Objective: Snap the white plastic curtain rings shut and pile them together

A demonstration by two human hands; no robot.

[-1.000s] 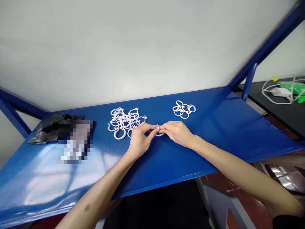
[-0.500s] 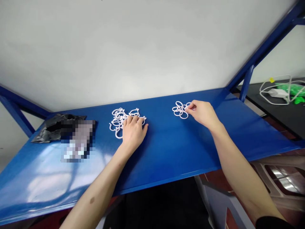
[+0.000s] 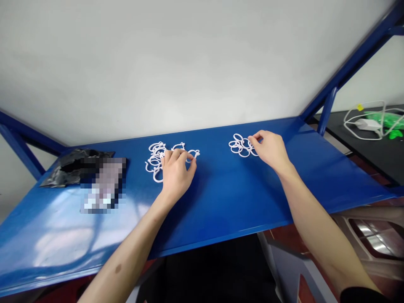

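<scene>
Likely picking out: left hand [image 3: 178,168] pinches a white plastic ring [image 3: 197,153]; right hand [image 3: 269,148], finger closure unclear; next calls for lifting clear.

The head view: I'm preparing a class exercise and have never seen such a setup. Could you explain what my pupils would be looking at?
There is no machine here. A camera on a person's head looks forward and down at their own two bare hands. On the shiny blue tabletop lie a larger pile of thin white rings and, to its right, a smaller group of thin white rings. At far left are a crumpled black plastic bag and a pixelated item. The left hand is over the larger pile; the right hand is at the smaller group. Whether either grips a ring is unclear.
</scene>
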